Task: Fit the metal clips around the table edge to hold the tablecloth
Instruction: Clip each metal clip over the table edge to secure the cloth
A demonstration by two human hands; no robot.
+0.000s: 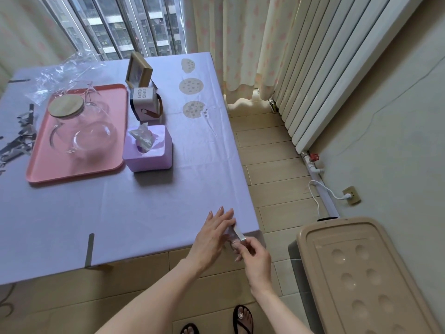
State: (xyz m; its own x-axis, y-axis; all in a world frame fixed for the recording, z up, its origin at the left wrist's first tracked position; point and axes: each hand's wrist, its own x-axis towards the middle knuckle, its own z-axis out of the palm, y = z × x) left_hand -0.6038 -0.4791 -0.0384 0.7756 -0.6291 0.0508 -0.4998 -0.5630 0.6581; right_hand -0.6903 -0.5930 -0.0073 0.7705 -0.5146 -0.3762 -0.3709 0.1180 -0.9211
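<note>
The fingers [225, 216] of the left hand [213, 233] are straight and close together. They lie flat on the purple tablecloth [144, 208], low in the frame and a little right of the middle, right by the table's near right corner. The right hand [256, 260] is just beside it, off the table's near side. Its curled fingers and thumb pinch a shiny metal clip [238, 233]. The clip sits on the cloth at the table edge and touches the left hand.

Another clip [89, 249] is on the near edge, lower left of the hands. A heap of spare clips [20, 138] lies at the far left of the frame.

The cloth between the hands and the other things is bare. Further up are a purple tissue box [149, 157] and a pink tray [113, 169] with a glass jug [79, 131] on it.

To the right of the table is open floor [272, 165]. A tan storage box [356, 273] stands at the lower right, near the right hand.
</note>
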